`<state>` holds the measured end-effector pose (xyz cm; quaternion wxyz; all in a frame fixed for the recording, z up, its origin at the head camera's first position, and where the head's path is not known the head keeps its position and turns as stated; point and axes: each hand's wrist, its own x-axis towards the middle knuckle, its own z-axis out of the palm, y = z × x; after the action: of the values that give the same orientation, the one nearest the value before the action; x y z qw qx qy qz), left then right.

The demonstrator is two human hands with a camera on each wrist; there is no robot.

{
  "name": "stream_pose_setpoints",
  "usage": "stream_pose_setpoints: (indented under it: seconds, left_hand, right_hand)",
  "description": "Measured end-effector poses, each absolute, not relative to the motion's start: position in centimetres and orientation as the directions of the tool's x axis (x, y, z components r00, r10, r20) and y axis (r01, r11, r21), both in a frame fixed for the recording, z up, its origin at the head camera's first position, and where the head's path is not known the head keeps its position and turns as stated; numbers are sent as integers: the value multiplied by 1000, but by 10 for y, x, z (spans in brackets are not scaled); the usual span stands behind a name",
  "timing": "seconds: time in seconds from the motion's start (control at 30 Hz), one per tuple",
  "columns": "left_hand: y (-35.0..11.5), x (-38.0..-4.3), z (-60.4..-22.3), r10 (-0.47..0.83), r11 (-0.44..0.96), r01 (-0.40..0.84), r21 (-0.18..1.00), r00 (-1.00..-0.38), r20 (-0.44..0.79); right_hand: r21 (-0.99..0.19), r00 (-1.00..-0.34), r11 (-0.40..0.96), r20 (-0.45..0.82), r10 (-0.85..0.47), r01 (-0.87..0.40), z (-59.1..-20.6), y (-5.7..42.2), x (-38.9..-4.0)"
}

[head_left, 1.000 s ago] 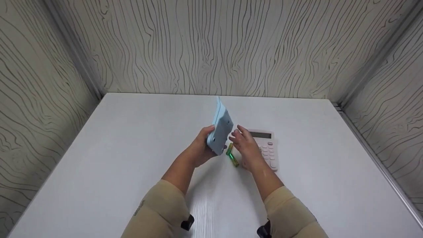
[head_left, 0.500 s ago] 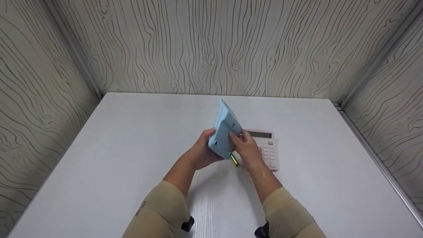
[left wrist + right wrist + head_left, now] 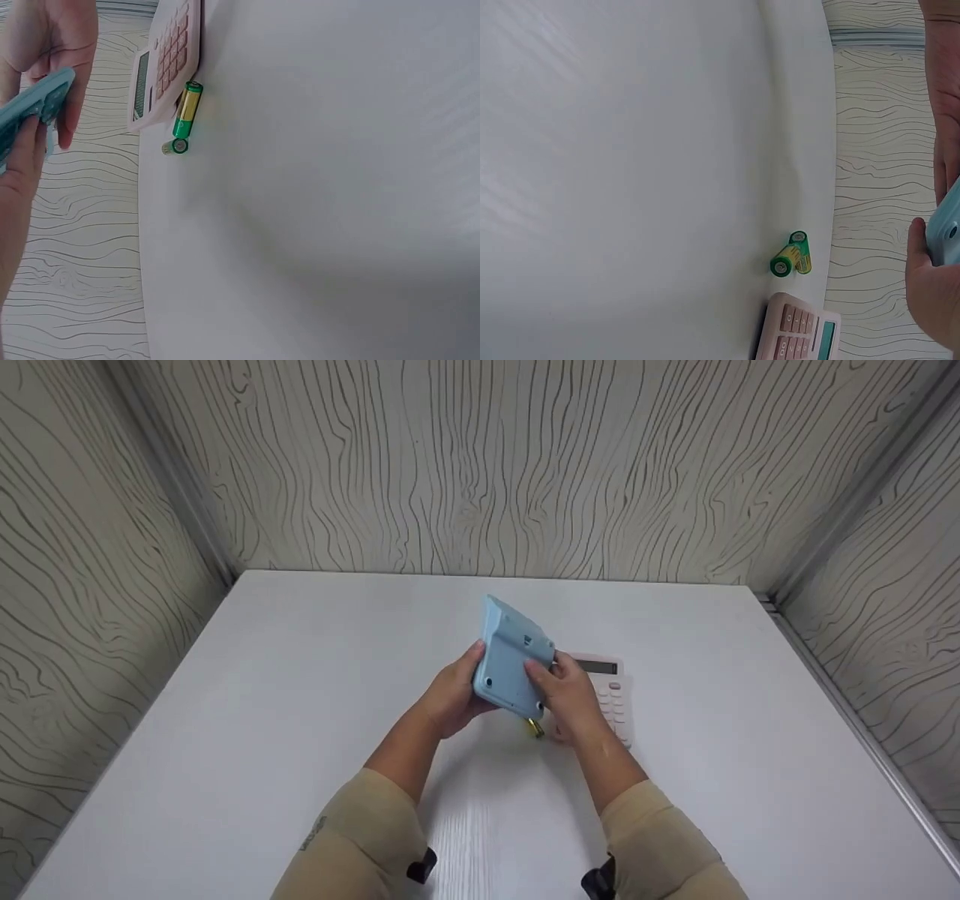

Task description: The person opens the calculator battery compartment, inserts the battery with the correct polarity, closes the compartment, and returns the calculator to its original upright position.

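Note:
A light blue calculator (image 3: 506, 671) is held up over the table at a tilt, its back with dark round feet turned toward the head camera. My left hand (image 3: 452, 694) grips its left edge, thumb along the side. On the opposite edge my right hand (image 3: 571, 694) pinches it, with the thumb (image 3: 538, 673) pressed on the back. The left wrist view shows left-hand fingers (image 3: 30, 142) on the key side. Below lie two green-and-gold batteries, one battery (image 3: 188, 109) lengthwise and another battery (image 3: 175, 146) end-on. In the head view the blue calculator mostly hides them.
A pink calculator (image 3: 619, 712) lies face up on the white table (image 3: 300, 675), partly behind my right hand and forearm. Wood-grain panels (image 3: 465, 472) stand at the back and both sides of the table.
My right hand has come in from the right and taken hold of the blue calculator's right edge. The calculator has turned so more of its back shows, covering more of the batteries.

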<state>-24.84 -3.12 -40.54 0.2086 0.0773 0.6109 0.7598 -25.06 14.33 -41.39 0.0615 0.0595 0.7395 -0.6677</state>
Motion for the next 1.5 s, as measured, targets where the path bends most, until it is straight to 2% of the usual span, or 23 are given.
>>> stream_pose_setpoints:
  seconds: [0.13,0.37,0.9,1.5]
  left_hand:
    - [-35,-251,-404,382,-143,-190,971,-916,-123]
    - [-46,-255,-400,310,-33,-189,982,-936,-169]
    - [-67,-255,-407,176,189,-304,934,-925,-337]
    - [-87,-244,-432,84,394,-427,814,-865,-494]
  right_hand:
    - [-974,-985,147,-169,13,170,-412,148,-253]
    - [-940,-986,299,-162,25,162,-409,154,-256]
    - [-775,-984,616,-177,3,142,-422,144,-255]
    - [-725,-972,679,-223,-71,117,-452,124,-240]
